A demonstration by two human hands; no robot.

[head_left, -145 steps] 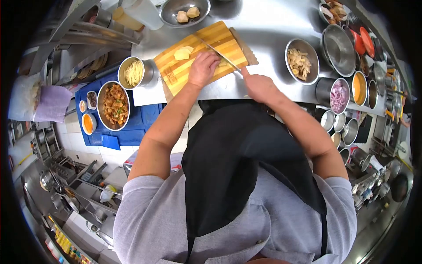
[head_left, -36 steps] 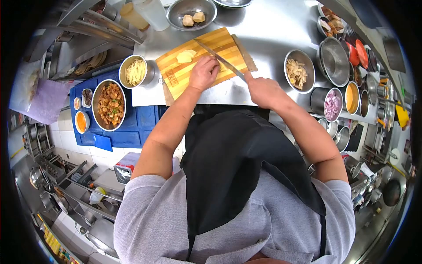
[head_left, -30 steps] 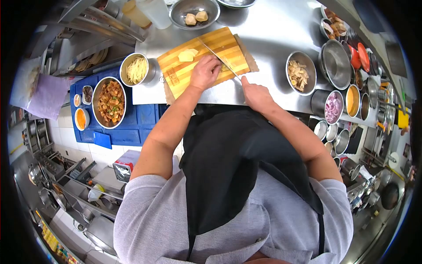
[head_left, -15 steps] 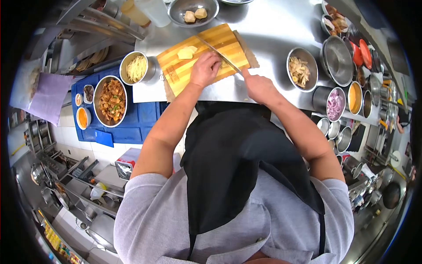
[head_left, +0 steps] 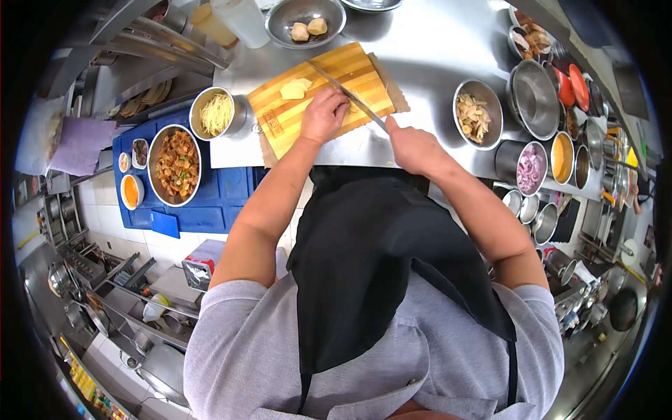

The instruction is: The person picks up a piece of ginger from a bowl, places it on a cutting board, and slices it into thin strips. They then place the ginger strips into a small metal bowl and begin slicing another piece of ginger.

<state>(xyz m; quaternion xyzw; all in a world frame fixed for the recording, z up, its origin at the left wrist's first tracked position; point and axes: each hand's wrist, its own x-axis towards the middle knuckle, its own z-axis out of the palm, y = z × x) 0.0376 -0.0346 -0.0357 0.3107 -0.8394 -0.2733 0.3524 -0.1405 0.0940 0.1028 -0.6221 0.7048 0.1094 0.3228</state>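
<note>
A long knife [head_left: 350, 95] lies across a striped wooden cutting board [head_left: 280, 115], its handle in my right hand [head_left: 414, 148] beyond the board's right edge. My left hand [head_left: 324, 115] is on the board beside the blade, fingers curled down and pressed together; what they hold is hidden. Pale yellow slices [head_left: 295, 89] lie on the board to the left of the blade. A few thin pale shreds show near my left fingertips. Under the board a brown cloth or paper [head_left: 393, 89] sticks out.
Left of the board is a pot of pale strips [head_left: 215, 115], with a large bowl of reddish-brown food [head_left: 177, 164] on a blue surface [head_left: 224, 189]. A bowl with peeled pieces [head_left: 306, 29] stands behind. To the right are a bowl of pale slices [head_left: 474, 117] and sliced onions [head_left: 530, 168].
The view has shifted slightly. The knife handle and my right hand have moved a little down relative to the board, and my left hand stays beside the blade.
</note>
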